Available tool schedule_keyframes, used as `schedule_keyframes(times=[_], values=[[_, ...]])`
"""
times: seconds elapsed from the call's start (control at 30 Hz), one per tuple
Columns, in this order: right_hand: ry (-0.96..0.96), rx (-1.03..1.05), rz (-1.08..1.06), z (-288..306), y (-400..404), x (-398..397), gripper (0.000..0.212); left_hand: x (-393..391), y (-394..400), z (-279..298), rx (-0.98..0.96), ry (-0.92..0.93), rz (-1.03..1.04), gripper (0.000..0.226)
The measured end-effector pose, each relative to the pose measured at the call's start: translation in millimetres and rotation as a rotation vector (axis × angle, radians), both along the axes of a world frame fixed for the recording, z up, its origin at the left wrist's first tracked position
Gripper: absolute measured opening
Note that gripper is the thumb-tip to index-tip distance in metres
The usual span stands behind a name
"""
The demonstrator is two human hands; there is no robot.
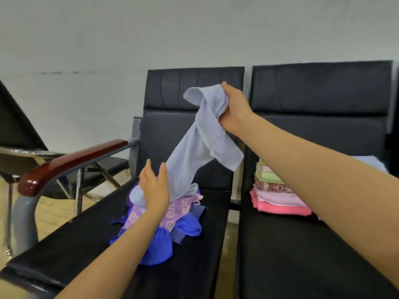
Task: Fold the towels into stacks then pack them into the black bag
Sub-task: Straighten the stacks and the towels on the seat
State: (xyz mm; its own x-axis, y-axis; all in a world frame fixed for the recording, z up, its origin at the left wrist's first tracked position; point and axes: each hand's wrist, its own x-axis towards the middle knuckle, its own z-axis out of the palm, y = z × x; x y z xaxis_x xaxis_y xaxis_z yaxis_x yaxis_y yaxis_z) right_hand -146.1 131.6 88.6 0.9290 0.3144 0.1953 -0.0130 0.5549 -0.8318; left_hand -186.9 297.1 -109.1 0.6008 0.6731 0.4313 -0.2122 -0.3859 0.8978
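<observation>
Gripping the pale blue terry towel (200, 137) up high, the right hand (235, 108) is closed around its top while the open, empty left hand (154, 188) touches its lower end, above crumpled purple and blue towels (172, 225) on the black padded chair seat (75, 240).

Two black padded seats side by side, joined in a row, backrests toward 12 o'clock.

Left seat (190, 266): cushion runs from 7 o'clock up to centre. Wooden-topped armrest (71, 161) on a grey metal frame at its 9 o'clock edge. Lying directly on the cushion, near centre, a loose heap of unfolded towels (170, 229): bright blue cloth at the bottom, lilac patterned cloth over it.

Right seat (302, 255): cushion fills 4 to 5 o'clock. On it, toward its back left corner at about 3 o'clock, a folded stack of towels (278, 199), coral pink at the base, pale pink, dark red patterned and green above.
</observation>
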Motion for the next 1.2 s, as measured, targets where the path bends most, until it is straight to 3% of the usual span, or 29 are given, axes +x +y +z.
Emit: schedule_keyframes(times=[0.1, 0.17, 0.23, 0.3, 0.37, 0.43, 0.57, 0.67, 0.77, 0.83, 0.87, 0.93, 1.03, 1.07, 1.1, 1.2], values=[[-0.033, 0.016, -0.041, 8, -37, -21, 0.042, 5, -28, 28, 0.312, 0.096, -0.131, 0.049], [-0.040, 0.023, -0.086, 9, -65, -27, 0.042, -2, -50, 31, 0.339, 0.241, -0.394, 0.032], [-0.040, 0.037, -0.134, 6, -97, -29, 0.039, -13, -79, 27, 0.262, 0.290, -0.604, 0.020], [-0.022, 0.030, -0.217, 0, -130, -29, 0.033, -17, -112, 31, 0.050, 0.222, -0.592, 0.021], [0.015, 0.004, -0.326, -11, -160, -25, 0.027, -17, -149, 45, -0.290, 0.180, -0.548, 0.028], [0.037, -0.056, -0.427, -26, -183, -22, 0.027, -16, -182, 65, -0.461, 0.172, -0.595, 0.028], [0.036, -0.139, -0.560, -61, -219, -17, 0.017, -23, -240, 108, -0.669, 0.134, -0.840, 0.043], [0.079, -0.159, -0.687, -82, -243, -25, 0.018, -30, -265, 122, -0.684, 0.129, -0.954, 0.047], [0.121, -0.168, -0.810, -112, -274, -27, 0.023, -18, -275, 103, -0.778, 0.170, -1.083, 0.035], [0.188, -0.174, -0.864, -139, -293, -24, 0.035, -6, -270, 76, -0.792, 0.216, -1.016, 0.031], [0.245, -0.152, -0.879, -157, -306, -18, 0.041, 5, -268, 58, -0.774, 0.269, -0.954, 0.024], [0.335, -0.116, -0.887, -194, -323, -13, 0.048, 24, -257, 13, -0.475, 0.427, -0.761, 0.015], [0.391, -0.153, -0.828, -233, -332, -16, 0.031, 43, -234, -47, 0.380, 0.543, -0.492, 0.009], [0.415, -0.220, -0.802, -241, -335, -15, 0.028, 43, -230, -55, 0.562, 0.544, -0.443, 0.012], [0.442, -0.282, -0.789, -247, -337, -16, 0.032, 41, -228, -59, 0.644, 0.533, -0.438, 0.018], [0.472, -0.357, -0.752, -254, -345, -13, 0.044, 23, -242, -57, 0.566, 0.427, -0.601, 0.018]])
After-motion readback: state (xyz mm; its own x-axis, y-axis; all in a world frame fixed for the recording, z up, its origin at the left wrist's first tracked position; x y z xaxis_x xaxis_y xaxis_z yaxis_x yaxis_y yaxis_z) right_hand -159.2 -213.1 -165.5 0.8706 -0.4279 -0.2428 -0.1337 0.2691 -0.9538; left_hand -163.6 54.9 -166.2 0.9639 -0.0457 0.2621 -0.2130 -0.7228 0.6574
